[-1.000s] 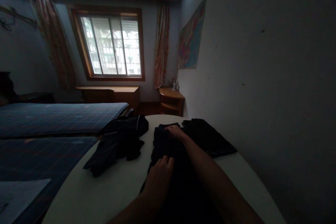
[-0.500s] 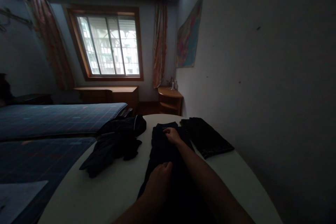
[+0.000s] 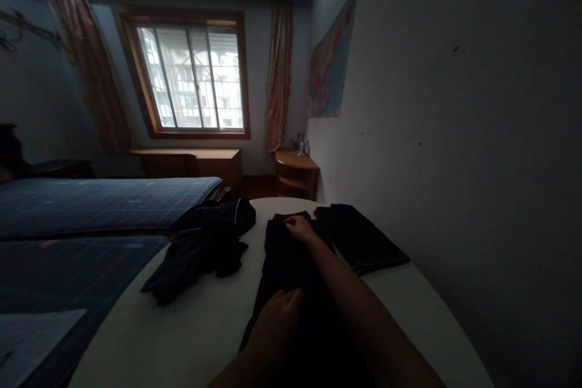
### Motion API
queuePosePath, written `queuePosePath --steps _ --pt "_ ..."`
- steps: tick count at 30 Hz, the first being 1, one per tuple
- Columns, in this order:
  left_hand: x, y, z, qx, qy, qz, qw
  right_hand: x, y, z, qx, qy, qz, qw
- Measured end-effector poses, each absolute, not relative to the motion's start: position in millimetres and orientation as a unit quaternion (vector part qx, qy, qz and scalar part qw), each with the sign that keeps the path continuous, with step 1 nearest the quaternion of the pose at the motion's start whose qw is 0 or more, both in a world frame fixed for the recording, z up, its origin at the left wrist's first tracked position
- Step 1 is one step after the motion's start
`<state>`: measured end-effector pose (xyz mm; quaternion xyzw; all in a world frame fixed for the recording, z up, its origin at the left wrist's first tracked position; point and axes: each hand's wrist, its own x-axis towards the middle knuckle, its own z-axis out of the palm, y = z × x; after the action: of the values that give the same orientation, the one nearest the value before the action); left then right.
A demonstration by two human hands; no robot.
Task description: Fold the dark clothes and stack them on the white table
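pale round table (image 3: 191,333), dim light | dark garment (image 3: 282,260) is lying down its middle | right hand (image 3: 300,228), curled, is resting at far end; left hand (image 3: 282,315), curled, nearer; can't tell if either is gripping | probably straightening; next move calling for even tension

We look through one camera worn on the person's head, above the near side of the tabletop (image 3: 191,327), facing forward and down; the tabletop's near part fills our lower middle, its rim curving away from us; the forearms (image 3: 364,309) come in from the bottom edge, close to us, over the dark garment (image 3: 282,264); beyond, well apart, we face the window (image 3: 195,79), left of centre; blue mattresses (image 3: 109,203) lie along our left, and the right wall (image 3: 445,182) rises near on our right.
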<state>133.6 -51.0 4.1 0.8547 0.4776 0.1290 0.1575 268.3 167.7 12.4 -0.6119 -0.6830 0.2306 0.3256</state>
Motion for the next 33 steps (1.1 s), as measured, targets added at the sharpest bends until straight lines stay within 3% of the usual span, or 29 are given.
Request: queuePosePath --steps 7,13,16,20,33 --pt "133.7 -55.1 2.2 0.862 0.466 0.136 0.148 268.3 160.6 18.7 -0.624 -0.694 0.193 0.302" --pt "124.9 -62.0 10.7 0.861 0.445 0.181 0.166 259.8 102.4 14.0 -0.567 -0.757 0.140 0.295" --pt "121.6 -68.7 17.8 0.845 0.475 0.173 0.173 257.4 69.0 4.3 -0.542 -0.804 0.088 0.227" --pt "121.3 -74.6 21.5 0.842 0.488 0.142 0.177 255.8 48.7 -6.7 -0.578 -0.797 0.110 0.136" --pt "78.3 -47.5 33.5 0.826 0.548 0.029 0.132 239.6 111.8 -4.8 -0.624 -0.769 0.109 0.089"
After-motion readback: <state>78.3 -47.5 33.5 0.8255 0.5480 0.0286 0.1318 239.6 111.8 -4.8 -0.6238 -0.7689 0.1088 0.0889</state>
